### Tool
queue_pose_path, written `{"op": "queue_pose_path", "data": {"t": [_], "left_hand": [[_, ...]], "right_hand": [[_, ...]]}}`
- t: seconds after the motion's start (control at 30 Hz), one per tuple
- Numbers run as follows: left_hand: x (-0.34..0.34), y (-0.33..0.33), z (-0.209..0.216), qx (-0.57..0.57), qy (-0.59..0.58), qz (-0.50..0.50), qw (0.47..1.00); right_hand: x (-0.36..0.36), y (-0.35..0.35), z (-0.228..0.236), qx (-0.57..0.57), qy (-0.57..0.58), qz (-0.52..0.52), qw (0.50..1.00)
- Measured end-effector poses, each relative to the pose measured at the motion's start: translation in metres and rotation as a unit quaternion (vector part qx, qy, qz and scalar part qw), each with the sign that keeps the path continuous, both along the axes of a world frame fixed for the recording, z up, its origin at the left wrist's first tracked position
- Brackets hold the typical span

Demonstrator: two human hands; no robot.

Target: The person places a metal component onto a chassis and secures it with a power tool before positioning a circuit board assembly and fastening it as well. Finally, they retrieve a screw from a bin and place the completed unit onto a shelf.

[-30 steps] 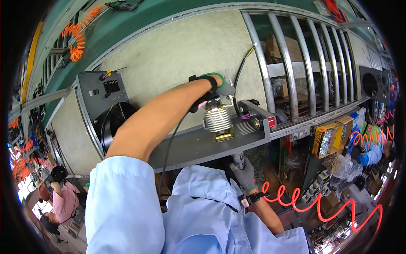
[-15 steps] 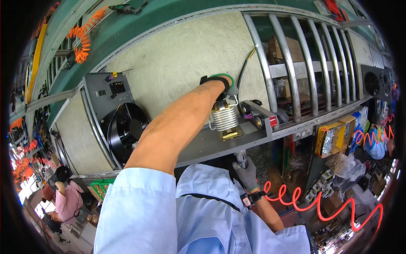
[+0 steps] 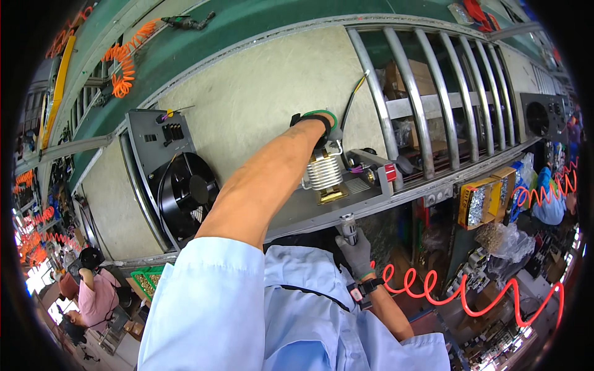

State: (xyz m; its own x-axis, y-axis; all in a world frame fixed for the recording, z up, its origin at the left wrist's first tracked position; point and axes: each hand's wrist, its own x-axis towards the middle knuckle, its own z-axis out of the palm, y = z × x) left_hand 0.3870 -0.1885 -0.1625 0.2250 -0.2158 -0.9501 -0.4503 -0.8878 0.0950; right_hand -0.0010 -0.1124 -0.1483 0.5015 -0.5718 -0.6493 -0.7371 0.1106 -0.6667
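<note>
My left arm reaches across a grey metal housing (image 3: pixel 297 217) on the work line. My left hand (image 3: pixel 334 128), in a grey glove with a black strap at the wrist, is just above a silvery coil of tubing (image 3: pixel 326 172) with a brass-coloured base plate (image 3: pixel 333 195). Its fingers are hidden behind the wrist and coil. Close to my body, below the housing's front edge, my right hand (image 3: pixel 356 253), also gloved in grey, is closed around a silver cylindrical air tool (image 3: pixel 348 227), its head pointing up.
A black round fan (image 3: pixel 189 188) and upright grey panel (image 3: pixel 161 136) stand at the housing's left end. Right of the coil is a red switch (image 3: pixel 390 172). Metal rollers (image 3: pixel 438 93) lie beyond. A red coiled hose (image 3: pixel 458 295) hangs at right. Another person (image 3: pixel 99 297) is at far left.
The view has shifted slightly. My right hand stays closed on the air tool, which shows a little more clearly. My left hand remains at the coil.
</note>
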Motion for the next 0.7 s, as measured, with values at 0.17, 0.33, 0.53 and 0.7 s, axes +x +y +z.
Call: {"op": "queue_pose_path", "data": {"t": [0.17, 0.33, 0.53, 0.7], "left_hand": [[-0.005, 0.009, -0.004, -0.014, 0.007, 0.021, 1.000], [0.000, 0.020, 0.061, -0.219, -0.112, -0.022, 0.969], [-0.073, 0.034, 0.180, -0.511, 0.384, 0.555, 0.532], [-0.178, 0.036, 0.219, -0.475, 0.640, 0.559, 0.229]], "right_hand": [[-0.014, 0.000, 0.005, -0.018, 0.007, 0.016, 1.000], [-0.050, -0.011, 0.051, -0.026, -0.022, 0.013, 0.999], [-0.040, -0.037, 0.158, 0.093, -0.247, -0.045, 0.964], [-0.014, -0.030, 0.203, 0.315, -0.425, -0.077, 0.845]]}}
